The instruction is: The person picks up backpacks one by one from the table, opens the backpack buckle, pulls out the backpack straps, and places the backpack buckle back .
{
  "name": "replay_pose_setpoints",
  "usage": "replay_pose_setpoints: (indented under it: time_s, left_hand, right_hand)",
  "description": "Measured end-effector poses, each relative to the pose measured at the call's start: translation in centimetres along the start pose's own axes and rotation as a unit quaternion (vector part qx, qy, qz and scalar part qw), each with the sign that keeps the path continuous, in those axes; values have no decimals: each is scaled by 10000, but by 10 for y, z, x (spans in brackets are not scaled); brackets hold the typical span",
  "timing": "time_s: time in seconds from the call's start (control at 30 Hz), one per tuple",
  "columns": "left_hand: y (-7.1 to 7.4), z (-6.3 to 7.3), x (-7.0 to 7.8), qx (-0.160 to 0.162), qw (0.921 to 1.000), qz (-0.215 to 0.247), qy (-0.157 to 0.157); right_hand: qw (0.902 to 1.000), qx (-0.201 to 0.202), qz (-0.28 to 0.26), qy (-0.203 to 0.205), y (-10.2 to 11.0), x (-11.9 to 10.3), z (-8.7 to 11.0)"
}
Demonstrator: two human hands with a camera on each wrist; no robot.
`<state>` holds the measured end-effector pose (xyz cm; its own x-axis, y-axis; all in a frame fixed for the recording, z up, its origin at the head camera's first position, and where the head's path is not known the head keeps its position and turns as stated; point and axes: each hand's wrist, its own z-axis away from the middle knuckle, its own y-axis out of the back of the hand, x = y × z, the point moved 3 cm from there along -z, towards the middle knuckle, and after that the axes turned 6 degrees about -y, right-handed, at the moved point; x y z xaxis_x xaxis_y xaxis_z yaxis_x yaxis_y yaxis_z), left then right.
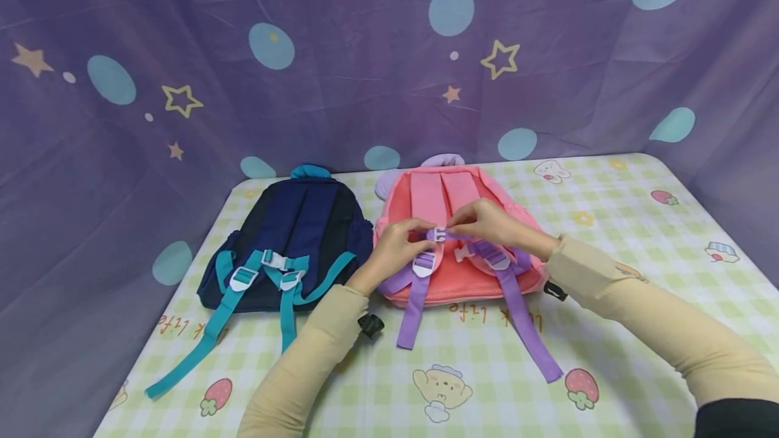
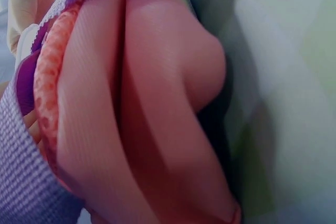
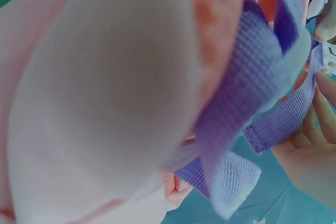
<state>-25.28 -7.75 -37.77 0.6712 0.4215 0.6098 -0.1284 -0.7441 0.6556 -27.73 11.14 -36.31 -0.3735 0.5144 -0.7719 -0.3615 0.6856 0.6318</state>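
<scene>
- Room: purple curtain (image 1: 341, 107) behind and round both sides, printed with blue blobs, white dots, solid and outline stars.
- Desk (image 1: 645, 289): green/white checked top against the curtain. Prints left to right: strawberry (image 1: 216, 396) near the left edge, bear (image 1: 442, 387) at front middle, rabbit (image 1: 552, 171) at back right. Orange lettering runs in front of both packs.
- Navy backpack (image 1: 286, 215): left half of desk, lying back panel up, teal handle (image 1: 310, 172) at the far end. Inside not visible.
- Its teal straps (image 1: 214, 330): ends trail toward the near edge; two white adjusters, plus a white clip (image 1: 276, 261) between them.
- Small black part (image 1: 370, 325): just beside the left sleeve (image 1: 331, 336); can't tell what it is.
- Left hand (image 1: 394, 249): over the left part of the pink pack, fingers pinching the white buckle (image 1: 437, 234).
- Pink backpack (image 1: 398, 201): middle of desk, right of and near the navy one, back panel up, lilac handle (image 1: 444, 159) at the far end. Inside not visible. Left wrist cam: mostly its pink fabric, blurred.
- White buckle: held above the pack's back panel, on a purple strap (image 1: 453, 235).
- Right hand (image 1: 485, 223): fingers nearly closed, pinching that purple strap just right of the buckle.
- Pale clip (image 1: 464, 253): below the right fingers, not gripped.
- Purple strap ends: one hangs left, one right, both lying out over the desk toward the near side.
</scene>
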Motion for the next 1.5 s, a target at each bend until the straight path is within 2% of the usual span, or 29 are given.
replay_pose_setpoints:
  time_s: [0.43, 0.87, 1.2, 1.5]
  left_hand:
    - [0, 1, -1, 36, 10000, -32, -62]
    - [-1, 0, -1, 101, 9999, -11, -95]
    - [-2, 0, -1, 23, 10000, 10, 71]
    - [-2, 0, 0, 44, 10000, 13, -17]
  right_hand:
    - [9998, -150, -29, -131, 2, 5, 2]
    - [9999, -42, -113, -71, -2, 1, 1]
    - [9996, -63, -252, -96, -4, -4, -1]
    - [9994, -77, -310, -161, -6, -6, -1]
